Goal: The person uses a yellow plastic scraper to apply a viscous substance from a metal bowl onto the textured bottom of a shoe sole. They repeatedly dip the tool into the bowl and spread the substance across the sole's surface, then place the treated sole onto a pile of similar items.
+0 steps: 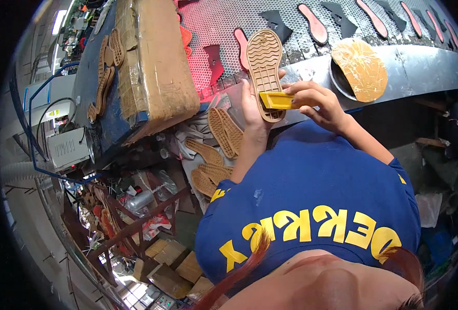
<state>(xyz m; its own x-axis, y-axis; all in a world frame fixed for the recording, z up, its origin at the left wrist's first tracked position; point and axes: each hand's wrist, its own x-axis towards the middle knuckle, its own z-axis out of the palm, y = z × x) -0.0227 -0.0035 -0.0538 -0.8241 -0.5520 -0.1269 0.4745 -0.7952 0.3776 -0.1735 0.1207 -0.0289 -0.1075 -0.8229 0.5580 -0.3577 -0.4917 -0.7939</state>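
A tan rubber shoe sole (264, 59) is held upright in my left hand (254, 106), its wavy and gridded tread facing me. My left fingers are wrapped around the lower side of the sole, the thumb along its edge. In my right hand (319, 103) is a yellow block-shaped tool (278, 101), pinched between fingers and thumb. It lies across the lower end of the sole and hides part of the tread. Whether the tool has bristles or a blade cannot be seen.
Ahead runs a mesh conveyor belt (223, 31) with pink insoles (311, 23) and black cut pieces (275, 23). A round pot with a tan cover (361, 70) sits on the metal ledge (410, 64). More soles (226, 132) lie at left, beside a taped cardboard-covered box (161, 67).
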